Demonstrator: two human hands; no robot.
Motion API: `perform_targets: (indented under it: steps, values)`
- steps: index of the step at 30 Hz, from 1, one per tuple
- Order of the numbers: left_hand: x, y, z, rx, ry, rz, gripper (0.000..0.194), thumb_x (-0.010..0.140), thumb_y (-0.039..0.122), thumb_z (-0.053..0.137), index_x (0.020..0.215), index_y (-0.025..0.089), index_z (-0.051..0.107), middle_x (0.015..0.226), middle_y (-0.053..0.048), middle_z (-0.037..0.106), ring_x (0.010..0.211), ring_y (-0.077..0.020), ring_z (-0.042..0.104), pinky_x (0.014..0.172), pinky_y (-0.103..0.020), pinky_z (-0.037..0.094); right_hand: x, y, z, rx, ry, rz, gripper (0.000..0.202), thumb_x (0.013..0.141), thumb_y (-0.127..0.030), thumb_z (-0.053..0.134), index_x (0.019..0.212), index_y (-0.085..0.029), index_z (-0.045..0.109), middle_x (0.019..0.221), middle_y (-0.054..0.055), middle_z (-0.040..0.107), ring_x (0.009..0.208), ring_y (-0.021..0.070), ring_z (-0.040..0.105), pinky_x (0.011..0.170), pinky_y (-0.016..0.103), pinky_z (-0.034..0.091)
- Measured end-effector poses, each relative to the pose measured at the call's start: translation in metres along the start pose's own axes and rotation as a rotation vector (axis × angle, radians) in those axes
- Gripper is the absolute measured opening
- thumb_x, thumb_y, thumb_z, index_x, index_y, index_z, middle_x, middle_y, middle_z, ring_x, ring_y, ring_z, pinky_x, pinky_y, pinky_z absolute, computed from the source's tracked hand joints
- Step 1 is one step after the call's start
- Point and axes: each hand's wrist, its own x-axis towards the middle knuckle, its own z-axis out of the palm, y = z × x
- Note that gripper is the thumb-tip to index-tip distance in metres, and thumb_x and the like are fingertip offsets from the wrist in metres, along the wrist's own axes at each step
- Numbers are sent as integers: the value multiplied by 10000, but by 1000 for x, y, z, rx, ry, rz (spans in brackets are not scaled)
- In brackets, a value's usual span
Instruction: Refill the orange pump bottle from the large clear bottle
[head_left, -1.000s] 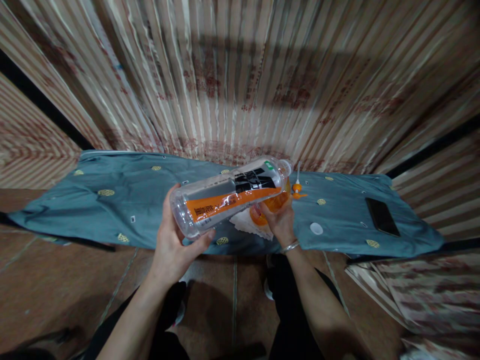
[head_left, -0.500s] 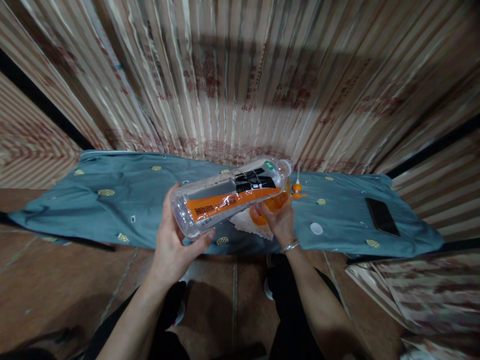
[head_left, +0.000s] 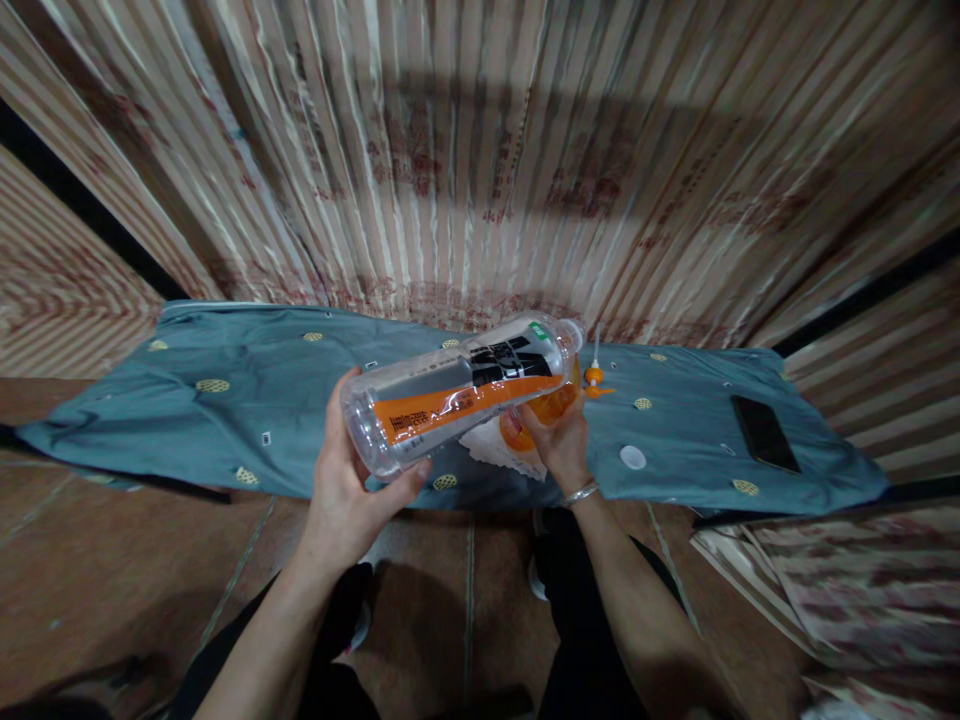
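My left hand (head_left: 356, 480) is wrapped round the base end of a large clear plastic bottle (head_left: 442, 390) with an orange and black label. The bottle lies tilted in the air, its neck toward the right and a little higher in the view. My right hand (head_left: 559, 440) grips an orange see-through bottle (head_left: 516, 432) just under that neck; the big bottle hides much of it. Whether the two mouths touch cannot be seen. Beneath the orange bottle is a white paper tissue (head_left: 491, 447). An orange pump head (head_left: 594, 377) with a pale tube lies just beyond my right hand.
A blue-green cloth with yellow patterns covers the narrow table (head_left: 285, 440). On its right part lie a round white cap (head_left: 633, 457) and a dark phone (head_left: 765, 433). Striped curtains (head_left: 465, 180) hang behind, and dark poles (head_left: 90, 200) slant at both sides.
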Motion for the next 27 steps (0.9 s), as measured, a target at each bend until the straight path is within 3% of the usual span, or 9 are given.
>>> perform_targets:
  steps: [14, 19, 27]
  values:
    - [1, -4, -3, 47, -32, 31, 1123, 658, 437, 924, 1573, 187, 323, 1529, -212, 606, 1388, -398, 648, 1230, -620, 461, 0, 0, 0, -30, 9, -31, 631, 741, -699, 763, 1106, -257, 500, 977, 74, 756, 851, 289, 746, 736, 427, 590]
    - [0, -2, -2, 34, -24, 17, 1124, 655, 440, 918, 1576, 178, 330, 1556, -221, 584, 1422, -413, 620, 1249, -645, 424, 0, 2, 1, -42, 19, -15, 631, 726, -669, 783, 1111, -252, 505, 964, 78, 752, 858, 298, 747, 732, 423, 587]
    - [0, -1, 2, 17, 31, 38, 1096, 636, 449, 927, 1556, 168, 402, 1490, -222, 638, 1356, -441, 666, 1195, -685, 473, 0, 1, 1, -28, 25, -25, 623, 725, -658, 789, 1112, -253, 517, 966, 73, 754, 863, 299, 744, 738, 427, 591]
